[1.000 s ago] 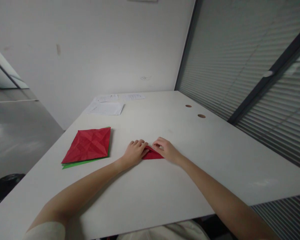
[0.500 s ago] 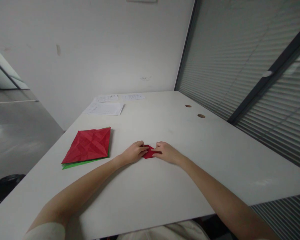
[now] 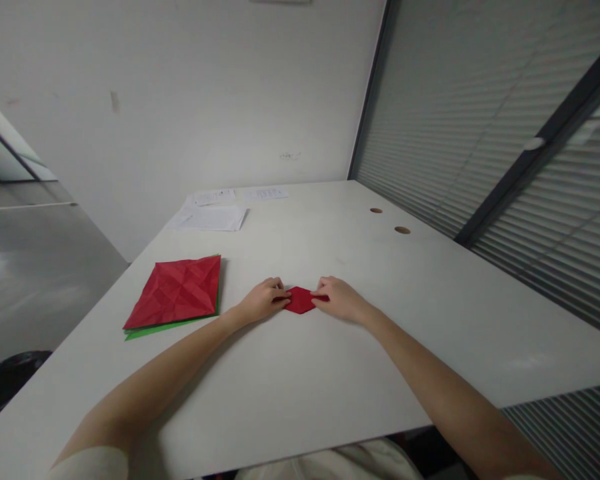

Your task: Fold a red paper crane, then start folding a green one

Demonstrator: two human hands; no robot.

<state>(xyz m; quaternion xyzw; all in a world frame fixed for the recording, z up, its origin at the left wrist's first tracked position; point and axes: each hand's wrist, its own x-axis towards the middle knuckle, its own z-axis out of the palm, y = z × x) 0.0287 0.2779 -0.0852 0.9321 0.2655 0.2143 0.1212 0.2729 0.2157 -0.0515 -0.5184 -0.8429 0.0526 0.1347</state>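
A small folded piece of red paper [image 3: 300, 300] lies on the white table [image 3: 300, 387] between my two hands. My left hand [image 3: 263, 300] rests at its left end, fingers curled and pinching the paper's edge against the table. At the right end my right hand [image 3: 341, 299] does the same, fingertips pressed on the paper. Most of the paper's outer ends sit hidden under my fingers.
To the left lies a creased red paper sheet [image 3: 177, 290] stacked on a green sheet [image 3: 153, 328]. White printed papers [image 3: 213, 215] lie at the table's far left. Two round cable holes [image 3: 403, 230] sit at the far right, near a window with blinds.
The red paper went from a wider triangle to a smaller, compact shape. Both hands closed in toward the middle, then drew slightly apart to its two ends.
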